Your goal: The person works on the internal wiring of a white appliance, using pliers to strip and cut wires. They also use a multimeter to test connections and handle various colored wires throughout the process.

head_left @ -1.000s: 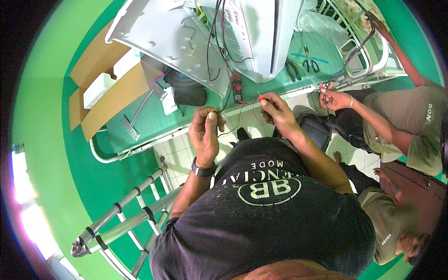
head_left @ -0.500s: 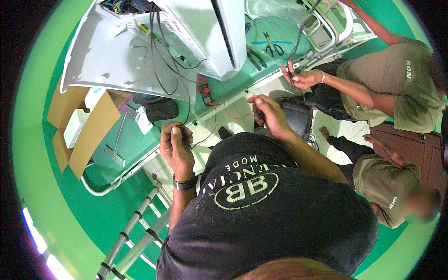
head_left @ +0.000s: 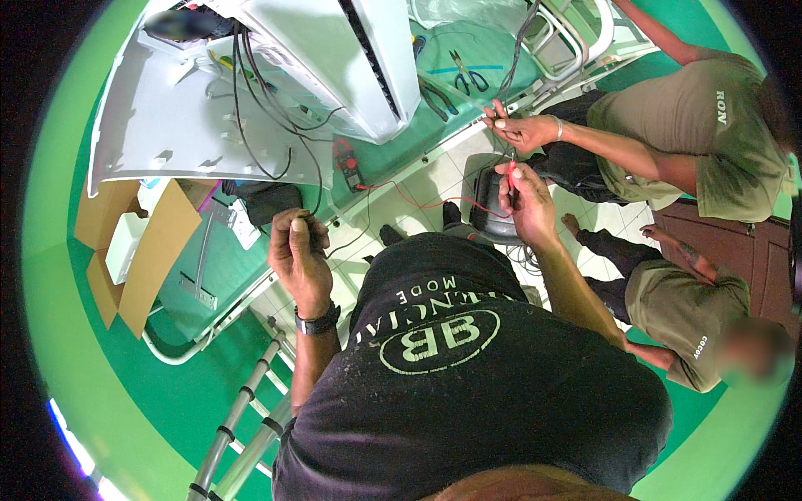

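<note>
Fingers of your right hand (head_left: pixel 526 204) pinch the red probe (head_left: pixel 511 177) at its tip, upright beside a co-worker's hand (head_left: pixel 525 129), while your left hand (head_left: pixel 299 260) clenches the black lead (head_left: pixel 313 224).

At far left we see an open brown cardboard box (head_left: pixel 138 267) on the green floor, flaps spread, with a white tray-like piece (head_left: pixel 125 246) standing inside it. Just right of the box, under the edge of the white panel, lies a small white packet or leaflet (head_left: pixel 245 225), too small for us to tell more. Near the middle, below the white unit, we see a red and black clamp meter (head_left: pixel 347 165) lying on the floor, its small screen too small to make out.
</note>
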### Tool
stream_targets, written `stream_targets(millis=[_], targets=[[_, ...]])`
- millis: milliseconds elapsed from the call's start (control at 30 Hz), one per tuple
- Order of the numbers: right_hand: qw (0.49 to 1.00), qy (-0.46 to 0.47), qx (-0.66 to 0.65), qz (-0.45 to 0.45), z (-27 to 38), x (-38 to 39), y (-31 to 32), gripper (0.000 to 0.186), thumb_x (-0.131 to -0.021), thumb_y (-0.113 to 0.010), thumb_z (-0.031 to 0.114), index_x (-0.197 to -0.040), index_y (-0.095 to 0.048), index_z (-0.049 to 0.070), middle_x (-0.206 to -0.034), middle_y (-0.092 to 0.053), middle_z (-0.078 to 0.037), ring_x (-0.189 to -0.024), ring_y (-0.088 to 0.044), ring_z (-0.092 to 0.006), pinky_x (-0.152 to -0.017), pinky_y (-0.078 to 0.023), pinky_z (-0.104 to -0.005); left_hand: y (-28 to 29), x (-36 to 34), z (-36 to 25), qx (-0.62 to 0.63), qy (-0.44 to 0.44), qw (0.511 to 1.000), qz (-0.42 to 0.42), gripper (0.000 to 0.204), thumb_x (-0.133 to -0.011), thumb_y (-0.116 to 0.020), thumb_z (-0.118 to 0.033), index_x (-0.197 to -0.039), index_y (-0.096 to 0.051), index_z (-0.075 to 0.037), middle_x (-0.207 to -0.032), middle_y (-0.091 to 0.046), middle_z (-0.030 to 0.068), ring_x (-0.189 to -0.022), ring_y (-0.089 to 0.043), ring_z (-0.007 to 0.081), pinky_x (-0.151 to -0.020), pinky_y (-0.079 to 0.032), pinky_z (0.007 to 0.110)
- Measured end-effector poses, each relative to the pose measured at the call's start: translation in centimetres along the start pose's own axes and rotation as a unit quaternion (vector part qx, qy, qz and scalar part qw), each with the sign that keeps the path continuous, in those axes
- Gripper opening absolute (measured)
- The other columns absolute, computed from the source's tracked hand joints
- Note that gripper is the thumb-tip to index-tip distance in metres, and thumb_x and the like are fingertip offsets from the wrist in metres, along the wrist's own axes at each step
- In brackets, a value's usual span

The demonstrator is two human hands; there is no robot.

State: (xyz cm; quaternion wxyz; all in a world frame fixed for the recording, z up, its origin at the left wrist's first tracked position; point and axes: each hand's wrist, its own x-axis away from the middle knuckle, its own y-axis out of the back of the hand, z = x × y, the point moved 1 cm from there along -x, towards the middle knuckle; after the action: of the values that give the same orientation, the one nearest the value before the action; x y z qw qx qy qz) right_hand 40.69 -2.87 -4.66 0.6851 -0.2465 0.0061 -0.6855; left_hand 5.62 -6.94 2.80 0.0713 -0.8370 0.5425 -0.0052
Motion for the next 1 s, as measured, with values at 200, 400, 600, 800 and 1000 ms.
stream_targets(millis=[200,400,600,800,1000], targets=[[0.996,-0.007,0.089,0.001,0.5,-0.6,-0.3,0.031,-0.106,-0.054,0.032,-0.115,-0.064,0.005,-0.079,-0.055,0.003,-0.063,-0.046,-0.0048,-0.055,-0.036,-0.0207,-0.2,0.0,0.4,-0.01,-0.008,1.0,0.008,0.017,-0.103,-0.058,-0.019,-0.104,-0.062,-0.003,-0.08,-0.061,0.0057,-0.065,-0.052,0.0108,-0.055,-0.039,0.024],[0.992,-0.026,0.113,0.048,0.2,-1.1,-1.2,0.03,-0.106,-0.055,0.033,-0.114,-0.065,0.006,-0.078,-0.054,0.005,-0.063,-0.045,-0.0034,-0.054,-0.034,-0.0195,-0.4,0.3,0.3,-0.007,-0.002,1.0,-0.001,0.019,-0.106,-0.056,-0.02,-0.102,-0.062,-0.002,-0.081,-0.059,0.0047,-0.064,-0.051,0.0098,-0.054,-0.04,0.024],[0.993,-0.019,0.103,0.051,0.3,-1.7,-2.2,0.03,-0.105,-0.057,0.033,-0.113,-0.066,0.006,-0.078,-0.054,0.005,-0.063,-0.044,-0.003,-0.053,-0.034,-0.0195,-0.3,0.3,0.5,-0.007,-0.005,1.0,-0.01,0.018,-0.103,-0.058,-0.019,-0.104,-0.063,-0.002,-0.08,-0.061,0.0062,-0.064,-0.052,0.0114,-0.056,-0.04,0.025],[0.994,-0.032,0.097,0.048,-0.4,-2.6,-2.2,0.029,-0.104,-0.058,0.032,-0.113,-0.066,0.005,-0.075,-0.052,0.005,-0.06,-0.043,-0.0027,-0.05,-0.033,-0.0196,0.0,0.2,0.7,-0.012,-0.018,1.0,-0.009,0.018,-0.104,-0.057,-0.018,-0.104,-0.063,-0.002,-0.081,-0.059,0.0057,-0.065,-0.051,0.0114,-0.056,-0.04,0.025],[0.99,-0.044,0.126,0.046,-0.6,-2.7,-2.4,0.031,-0.104,-0.055,0.034,-0.111,-0.066,0.006,-0.076,-0.055,0.003,-0.061,-0.045,-0.0041,-0.053,-0.033,-0.0208,0.2,0.0,0.7,0.009,-0.024,1.0,0.013,0.019,-0.106,-0.056,-0.016,-0.1,-0.063,0.001,-0.089,-0.058,0.0065,-0.069,-0.054,0.0112,-0.056,-0.043,0.025]])
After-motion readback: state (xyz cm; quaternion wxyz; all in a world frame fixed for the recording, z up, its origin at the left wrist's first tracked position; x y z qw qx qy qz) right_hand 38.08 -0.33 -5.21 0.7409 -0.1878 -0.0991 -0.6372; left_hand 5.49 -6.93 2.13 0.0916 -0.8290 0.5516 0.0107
